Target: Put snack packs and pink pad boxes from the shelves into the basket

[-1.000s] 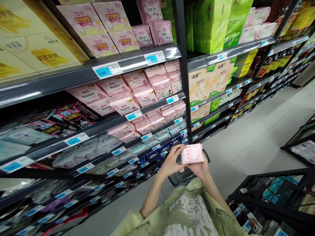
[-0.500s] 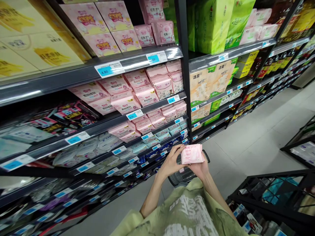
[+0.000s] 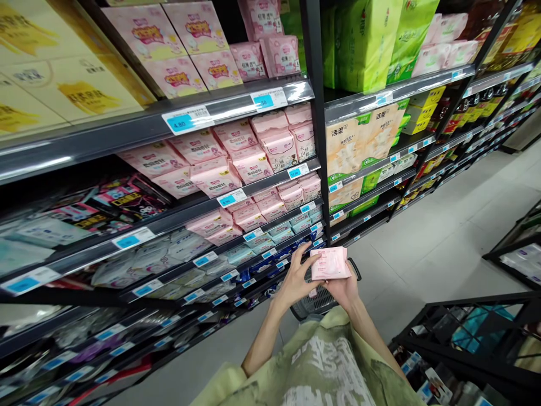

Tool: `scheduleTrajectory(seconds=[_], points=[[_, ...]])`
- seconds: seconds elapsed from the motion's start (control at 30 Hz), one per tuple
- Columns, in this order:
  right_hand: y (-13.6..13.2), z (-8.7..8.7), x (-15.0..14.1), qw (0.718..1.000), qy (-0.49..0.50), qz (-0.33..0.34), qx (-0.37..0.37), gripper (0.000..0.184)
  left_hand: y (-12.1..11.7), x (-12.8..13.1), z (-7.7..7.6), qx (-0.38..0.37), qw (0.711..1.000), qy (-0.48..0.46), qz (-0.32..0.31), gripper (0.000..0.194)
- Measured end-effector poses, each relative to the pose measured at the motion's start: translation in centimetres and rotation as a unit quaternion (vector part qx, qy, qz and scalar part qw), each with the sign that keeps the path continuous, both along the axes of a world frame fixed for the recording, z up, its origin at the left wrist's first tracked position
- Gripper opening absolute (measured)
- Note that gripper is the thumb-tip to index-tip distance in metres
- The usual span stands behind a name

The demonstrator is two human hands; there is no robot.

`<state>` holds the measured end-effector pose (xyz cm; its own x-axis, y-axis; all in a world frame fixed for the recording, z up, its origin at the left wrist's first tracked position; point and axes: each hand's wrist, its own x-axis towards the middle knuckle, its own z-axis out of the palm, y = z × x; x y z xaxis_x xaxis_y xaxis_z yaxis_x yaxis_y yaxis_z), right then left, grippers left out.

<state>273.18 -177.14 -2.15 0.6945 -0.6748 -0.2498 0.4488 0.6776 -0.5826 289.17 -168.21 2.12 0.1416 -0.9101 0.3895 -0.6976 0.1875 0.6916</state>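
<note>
A pink soft pack of sanitary pads (image 3: 329,264) is held up in front of my shirt, its printed face towards me. My left hand (image 3: 297,279) grips its left edge, the thumb along the bottom corner and one finger at the side, while another finger is lifted off. From below and behind, my right hand (image 3: 344,286) supports the right part of the pack; most of its fingers are hidden behind it. Beneath both hands is a dark grey shopping basket (image 3: 310,303), partly covered by my arms, with a small pink item (image 3: 313,292) showing in it.
Shelves (image 3: 274,189) with several rows of pink packs run along my left. Green tissue packs (image 3: 367,45) and beige tissue packs (image 3: 359,138) stand in the bay beyond. Black display racks (image 3: 465,316) are on the right, across the tiled floor (image 3: 422,237).
The upper fingers of my left hand have lifted and spread from the pack's top left corner. The pack and my right hand have hardly moved.
</note>
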Motion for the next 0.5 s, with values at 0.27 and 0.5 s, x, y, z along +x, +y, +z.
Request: scheduleTrajectory(seconds=[0.27, 0.5], points=[[1.0, 0.2, 1.5, 0.977, 0.132, -0.116, -0.119, 0.053, -1.1, -3.4, -3.3, -0.056, 0.942, 0.269, 0.194, 0.090], [1.0, -0.8, 1.7, 0.944, 0.164, -0.103, -0.267, 0.074, -0.2, 0.1, -2.4, 0.000, 0.739, 0.640, 0.210, 0.072]])
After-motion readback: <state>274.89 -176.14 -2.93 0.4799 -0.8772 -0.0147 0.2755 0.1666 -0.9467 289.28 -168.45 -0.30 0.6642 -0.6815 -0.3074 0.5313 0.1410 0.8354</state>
